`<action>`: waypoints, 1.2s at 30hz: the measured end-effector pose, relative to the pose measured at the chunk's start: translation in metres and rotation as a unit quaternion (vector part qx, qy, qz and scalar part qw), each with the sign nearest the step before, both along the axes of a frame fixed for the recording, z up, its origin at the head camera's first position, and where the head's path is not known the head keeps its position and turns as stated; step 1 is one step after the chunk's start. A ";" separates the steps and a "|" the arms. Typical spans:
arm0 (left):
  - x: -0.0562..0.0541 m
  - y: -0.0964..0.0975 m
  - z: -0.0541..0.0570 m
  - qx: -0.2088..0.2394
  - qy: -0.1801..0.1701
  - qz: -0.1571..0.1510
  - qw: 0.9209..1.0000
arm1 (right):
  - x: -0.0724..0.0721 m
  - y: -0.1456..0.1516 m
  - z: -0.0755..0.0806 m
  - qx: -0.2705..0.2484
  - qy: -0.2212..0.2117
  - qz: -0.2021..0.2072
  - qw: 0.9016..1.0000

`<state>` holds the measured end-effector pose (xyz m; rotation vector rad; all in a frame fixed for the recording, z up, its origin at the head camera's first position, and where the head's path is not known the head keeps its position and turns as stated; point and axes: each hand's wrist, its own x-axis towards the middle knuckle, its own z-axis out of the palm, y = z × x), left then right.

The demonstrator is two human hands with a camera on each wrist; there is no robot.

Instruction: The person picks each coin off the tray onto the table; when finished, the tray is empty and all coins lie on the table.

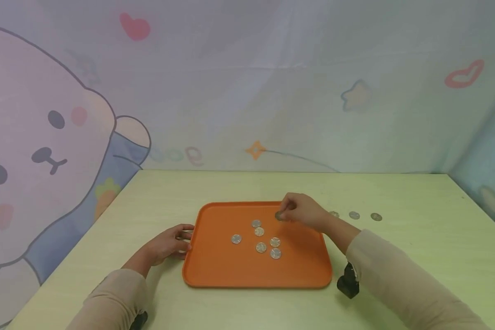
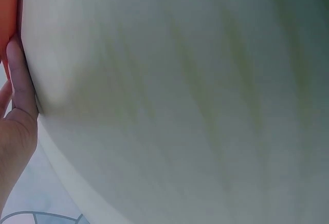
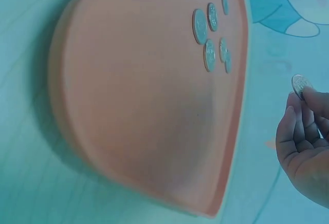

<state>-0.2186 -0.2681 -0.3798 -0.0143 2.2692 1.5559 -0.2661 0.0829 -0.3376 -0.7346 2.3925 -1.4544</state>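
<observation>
Between thumb and fingers my right hand (image 1: 303, 211) pinches a coin (image 1: 278, 216) above the back right part of an orange tray (image 1: 222, 270). The right wrist view shows that coin (image 3: 300, 85) held up at the fingertips. Several silvery coins lie flat in the middle of the tray, among them one coin (image 1: 236, 239) a little to the left of the others and another coin (image 1: 275, 253) nearest the front. At the tray's left edge rests my left hand (image 1: 169, 243), fingers spread and touching the rim. Only part of the left hand (image 2: 23, 100) shows in the left wrist view.
On the pale wooden table (image 1: 416, 266), right of the tray, lie a coin (image 1: 354, 215) and a darker coin (image 1: 376, 217). Another coin (image 1: 334, 214) is partly covered by the right arm. A printed cloth (image 1: 231, 91) hangs behind the table.
</observation>
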 end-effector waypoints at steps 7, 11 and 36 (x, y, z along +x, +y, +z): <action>0.002 0.000 0.002 -0.002 0.000 0.002 1.000 | 0.001 0.014 0.006 -0.003 -0.003 -0.008 1.000; 0.003 -0.001 0.002 0.001 0.000 -0.001 1.000 | 0.001 0.026 0.008 -0.006 -0.005 -0.016 1.000; 0.003 0.003 0.003 -0.001 0.006 -0.004 1.000 | 0.006 0.123 0.017 0.020 -0.002 -0.098 0.995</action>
